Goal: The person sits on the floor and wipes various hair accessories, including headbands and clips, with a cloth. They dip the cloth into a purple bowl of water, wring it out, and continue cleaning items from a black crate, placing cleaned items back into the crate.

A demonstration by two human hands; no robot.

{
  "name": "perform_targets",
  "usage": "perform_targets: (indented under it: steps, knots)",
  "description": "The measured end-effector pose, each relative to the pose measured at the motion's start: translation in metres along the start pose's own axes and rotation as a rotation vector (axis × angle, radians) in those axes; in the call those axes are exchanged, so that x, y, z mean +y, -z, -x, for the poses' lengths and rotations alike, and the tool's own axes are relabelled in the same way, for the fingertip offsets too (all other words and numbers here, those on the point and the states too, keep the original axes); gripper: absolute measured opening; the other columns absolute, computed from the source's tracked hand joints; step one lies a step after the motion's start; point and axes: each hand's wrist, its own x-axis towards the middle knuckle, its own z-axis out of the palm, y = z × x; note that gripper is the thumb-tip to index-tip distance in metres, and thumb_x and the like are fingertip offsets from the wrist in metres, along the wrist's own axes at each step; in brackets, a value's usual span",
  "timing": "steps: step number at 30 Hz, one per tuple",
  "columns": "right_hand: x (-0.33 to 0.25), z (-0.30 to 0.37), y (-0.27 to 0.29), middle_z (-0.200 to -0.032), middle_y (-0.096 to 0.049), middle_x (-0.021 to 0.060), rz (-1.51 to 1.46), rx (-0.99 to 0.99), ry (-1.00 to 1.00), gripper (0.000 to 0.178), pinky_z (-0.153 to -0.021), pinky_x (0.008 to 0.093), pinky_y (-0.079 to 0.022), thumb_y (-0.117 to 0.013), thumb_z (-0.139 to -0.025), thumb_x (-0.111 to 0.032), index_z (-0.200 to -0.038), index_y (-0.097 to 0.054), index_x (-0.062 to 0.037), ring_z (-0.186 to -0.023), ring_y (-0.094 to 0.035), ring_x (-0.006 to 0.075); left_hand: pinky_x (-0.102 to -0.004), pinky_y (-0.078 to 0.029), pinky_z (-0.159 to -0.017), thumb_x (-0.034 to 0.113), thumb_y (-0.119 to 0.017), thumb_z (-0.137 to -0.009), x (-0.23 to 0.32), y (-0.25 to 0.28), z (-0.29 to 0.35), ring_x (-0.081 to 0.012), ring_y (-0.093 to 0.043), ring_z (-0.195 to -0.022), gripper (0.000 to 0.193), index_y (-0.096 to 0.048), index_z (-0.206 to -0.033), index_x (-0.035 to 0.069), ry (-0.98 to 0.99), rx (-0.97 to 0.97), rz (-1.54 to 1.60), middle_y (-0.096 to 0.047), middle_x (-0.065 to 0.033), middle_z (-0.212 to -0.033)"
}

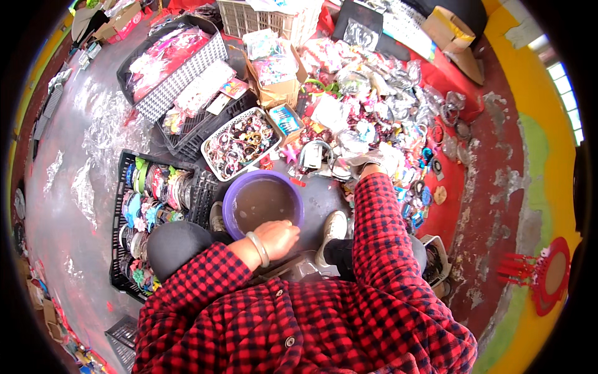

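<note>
My left hand [276, 239], with a pale bangle [258, 249] on the wrist, is over the near right rim of a purple basin [228, 215]. Its fingers are curled closed; whatever they hold, if anything, is hidden. Murky brown water [265, 202] fills much of the basin. My right hand [372, 163] reaches forward into a large heap of hair accessories and plastic packets [349, 121]. Its fingers blend into the pale packaging there, so their grip is unclear. Nearby lie a pink star-shaped piece [289, 153] and several headbands [311, 154].
Left of the basin, a black crate [118, 237] holds rows of headbands. Beyond it stand a white basket [208, 161] of hair ties, a cardboard box [277, 93] of packets and a checked bin [180, 78]. My shoes [335, 232] flank the basin. A yellow-green wall [536, 143] rises at right.
</note>
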Motion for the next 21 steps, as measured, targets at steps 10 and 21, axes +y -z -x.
perform_targets:
  steps: [10, 21]
  knots:
    - [0.006, 0.094, 0.153, -0.110, -0.054, 0.0071, 0.060, 0.263, 0.178, 0.045, -0.093, 0.0393, -0.036, -0.046, -0.084, -0.037, -0.115, -0.050, -0.0054, -0.106, -0.049, 0.0225, -0.0435, -0.046, -0.068, 0.014, -0.049, -0.078, -0.023, -0.008, 0.009, -0.0346, -0.058, -0.073, 0.017, -0.061, -0.072, 0.003, -0.003, 0.242, -0.203, -0.059, -0.0164, -0.072]
    - [-0.014, 0.102, 0.182, -0.101, -0.059, 0.0081, 0.241, 0.482, 0.238, 0.044, -0.089, 0.0397, -0.040, -0.047, -0.082, -0.038, -0.110, -0.052, -0.0046, -0.099, -0.054, 0.0220, -0.0341, -0.048, -0.073, 0.020, -0.053, -0.086, -0.036, 0.066, -0.034, -0.0200, -0.058, -0.080, 0.020, -0.056, -0.098, 0.004, 0.328, 0.591, 1.561, -0.059, -0.0062, -0.088]
